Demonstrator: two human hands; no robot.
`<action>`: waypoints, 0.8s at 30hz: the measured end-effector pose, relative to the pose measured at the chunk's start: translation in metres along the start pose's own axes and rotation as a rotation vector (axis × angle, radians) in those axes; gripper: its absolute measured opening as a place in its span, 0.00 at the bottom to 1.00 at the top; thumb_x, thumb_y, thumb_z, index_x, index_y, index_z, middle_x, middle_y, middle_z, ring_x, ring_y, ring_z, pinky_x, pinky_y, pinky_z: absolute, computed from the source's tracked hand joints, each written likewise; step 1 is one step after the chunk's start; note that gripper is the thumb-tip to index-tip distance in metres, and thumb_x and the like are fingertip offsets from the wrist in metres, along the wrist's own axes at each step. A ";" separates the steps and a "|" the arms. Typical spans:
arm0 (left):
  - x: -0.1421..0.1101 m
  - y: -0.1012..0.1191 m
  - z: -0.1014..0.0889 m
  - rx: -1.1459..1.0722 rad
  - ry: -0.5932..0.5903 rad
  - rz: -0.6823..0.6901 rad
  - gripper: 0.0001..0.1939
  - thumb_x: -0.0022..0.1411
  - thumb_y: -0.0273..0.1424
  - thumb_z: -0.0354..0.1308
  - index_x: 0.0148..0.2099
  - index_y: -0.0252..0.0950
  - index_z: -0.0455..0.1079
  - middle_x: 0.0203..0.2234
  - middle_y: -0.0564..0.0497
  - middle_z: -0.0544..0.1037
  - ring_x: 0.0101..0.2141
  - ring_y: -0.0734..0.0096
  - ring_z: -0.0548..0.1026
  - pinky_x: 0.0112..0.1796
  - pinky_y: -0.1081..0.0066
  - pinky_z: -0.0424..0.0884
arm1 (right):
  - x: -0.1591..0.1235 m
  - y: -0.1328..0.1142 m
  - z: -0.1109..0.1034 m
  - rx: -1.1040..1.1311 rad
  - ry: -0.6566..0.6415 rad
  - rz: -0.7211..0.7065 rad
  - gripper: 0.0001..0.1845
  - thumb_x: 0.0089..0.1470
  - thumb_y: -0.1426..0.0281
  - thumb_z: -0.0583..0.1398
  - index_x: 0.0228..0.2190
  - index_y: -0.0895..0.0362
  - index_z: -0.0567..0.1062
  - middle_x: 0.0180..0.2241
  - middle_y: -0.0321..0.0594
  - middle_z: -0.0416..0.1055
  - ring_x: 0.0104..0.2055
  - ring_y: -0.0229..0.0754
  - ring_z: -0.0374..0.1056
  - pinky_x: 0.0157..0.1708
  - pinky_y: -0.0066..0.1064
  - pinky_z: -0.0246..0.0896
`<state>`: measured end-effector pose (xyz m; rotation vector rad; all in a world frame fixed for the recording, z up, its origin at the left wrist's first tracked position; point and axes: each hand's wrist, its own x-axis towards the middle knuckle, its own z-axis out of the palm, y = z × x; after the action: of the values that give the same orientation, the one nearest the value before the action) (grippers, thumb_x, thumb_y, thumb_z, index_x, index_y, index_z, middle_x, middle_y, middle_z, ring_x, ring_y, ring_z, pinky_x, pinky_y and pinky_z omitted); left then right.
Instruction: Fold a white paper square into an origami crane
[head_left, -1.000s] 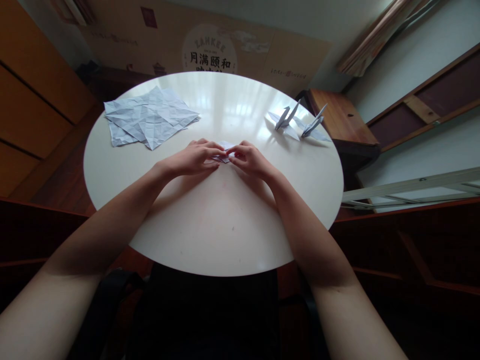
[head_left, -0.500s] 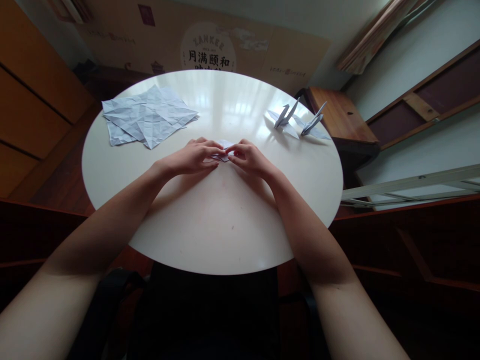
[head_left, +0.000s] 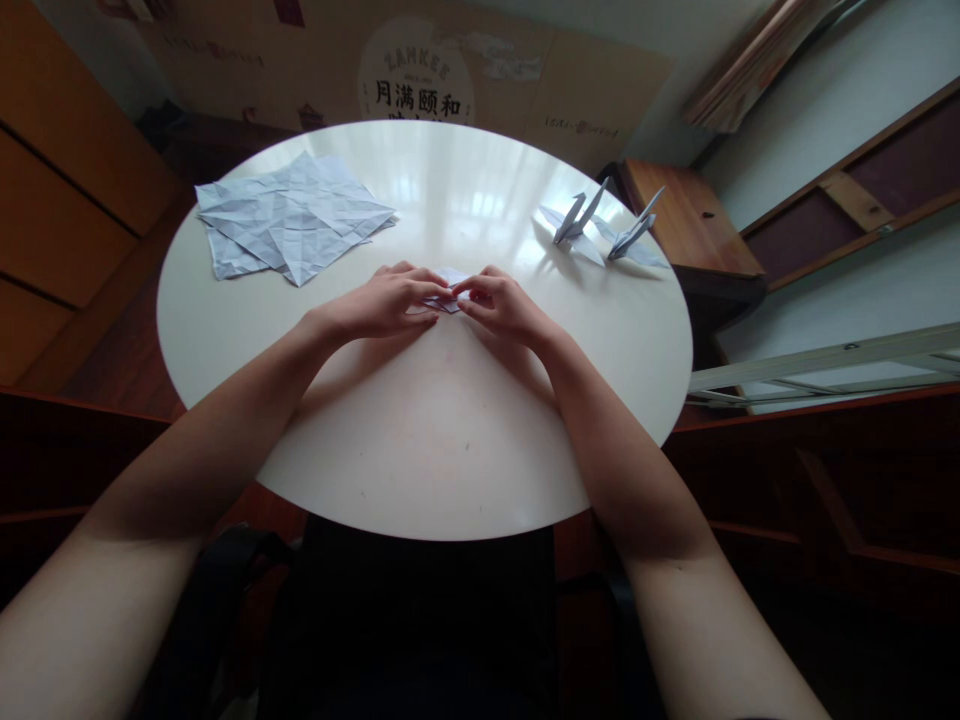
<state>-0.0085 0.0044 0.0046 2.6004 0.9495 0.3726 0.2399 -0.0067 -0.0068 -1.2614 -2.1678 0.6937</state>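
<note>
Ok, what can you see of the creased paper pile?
The creased paper pile is overlapping, pale grey-white sheets, opened out and crisscrossed with fold lines, pointed corners jutting at different angles; count unclear. It lies nearly flat on the far-left part of the white table, not touching the left hand.

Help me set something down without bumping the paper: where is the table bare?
Widest: the table between the forearms. Also bare: outside each forearm, and the far stretch between creased sheets and paper birds. Crowded: where left hand and right hand meet at the folded paper.
</note>
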 end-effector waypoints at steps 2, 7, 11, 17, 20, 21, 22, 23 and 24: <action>0.000 -0.001 0.000 0.000 -0.001 0.000 0.24 0.70 0.40 0.57 0.65 0.47 0.73 0.61 0.46 0.75 0.61 0.49 0.68 0.62 0.52 0.57 | 0.000 0.000 0.000 -0.005 0.001 -0.004 0.12 0.59 0.70 0.63 0.44 0.56 0.84 0.37 0.40 0.66 0.38 0.41 0.67 0.47 0.37 0.65; 0.000 -0.002 0.001 -0.009 0.006 0.005 0.23 0.71 0.42 0.56 0.65 0.46 0.74 0.61 0.46 0.75 0.61 0.49 0.67 0.62 0.53 0.57 | 0.000 0.002 0.000 -0.010 -0.001 -0.018 0.12 0.59 0.67 0.64 0.44 0.55 0.84 0.37 0.40 0.67 0.39 0.42 0.68 0.47 0.37 0.67; 0.000 -0.001 0.001 -0.011 0.014 0.005 0.23 0.71 0.43 0.56 0.65 0.47 0.74 0.61 0.47 0.76 0.61 0.49 0.67 0.62 0.53 0.57 | 0.000 0.003 0.001 -0.011 0.007 -0.017 0.13 0.60 0.65 0.64 0.44 0.55 0.84 0.37 0.40 0.67 0.39 0.41 0.68 0.47 0.37 0.67; 0.000 0.001 0.000 -0.015 0.004 0.000 0.24 0.71 0.42 0.56 0.65 0.45 0.74 0.61 0.45 0.75 0.61 0.47 0.67 0.62 0.51 0.57 | 0.000 0.004 0.001 -0.007 0.008 -0.017 0.12 0.60 0.66 0.64 0.44 0.55 0.83 0.38 0.40 0.67 0.39 0.41 0.66 0.49 0.38 0.67; 0.000 0.001 0.000 -0.021 0.000 -0.004 0.24 0.71 0.43 0.56 0.65 0.45 0.73 0.61 0.46 0.75 0.61 0.47 0.67 0.63 0.51 0.56 | 0.000 0.004 0.001 -0.008 0.003 -0.020 0.13 0.60 0.65 0.64 0.45 0.55 0.83 0.38 0.40 0.66 0.39 0.41 0.66 0.49 0.39 0.67; 0.000 0.001 0.000 -0.021 0.002 -0.005 0.24 0.71 0.43 0.56 0.65 0.46 0.73 0.61 0.46 0.75 0.61 0.47 0.67 0.63 0.51 0.56 | 0.000 0.004 0.001 -0.007 0.002 -0.021 0.13 0.60 0.65 0.64 0.45 0.55 0.83 0.38 0.40 0.66 0.39 0.41 0.66 0.50 0.39 0.67; 0.000 0.001 0.000 -0.022 0.007 -0.006 0.24 0.71 0.44 0.56 0.65 0.46 0.73 0.61 0.46 0.75 0.61 0.47 0.67 0.63 0.50 0.56 | 0.000 0.004 0.001 -0.005 0.000 -0.023 0.13 0.60 0.65 0.64 0.45 0.55 0.83 0.38 0.40 0.66 0.40 0.41 0.66 0.50 0.40 0.67; -0.001 0.001 0.000 -0.025 0.011 -0.006 0.24 0.71 0.44 0.56 0.65 0.46 0.73 0.61 0.47 0.75 0.61 0.47 0.67 0.63 0.50 0.57 | 0.000 0.004 0.001 -0.004 -0.002 -0.023 0.13 0.61 0.65 0.63 0.45 0.54 0.83 0.38 0.40 0.66 0.40 0.42 0.66 0.50 0.40 0.67; -0.001 0.001 0.000 -0.028 0.014 -0.006 0.24 0.72 0.45 0.56 0.65 0.47 0.73 0.61 0.47 0.75 0.61 0.47 0.67 0.63 0.50 0.57 | 0.000 0.004 0.001 -0.004 -0.003 -0.023 0.13 0.61 0.65 0.63 0.44 0.54 0.83 0.39 0.40 0.65 0.40 0.42 0.66 0.50 0.40 0.67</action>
<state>-0.0083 0.0031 0.0050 2.5728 0.9495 0.4006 0.2418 -0.0047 -0.0100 -1.2359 -2.1840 0.6829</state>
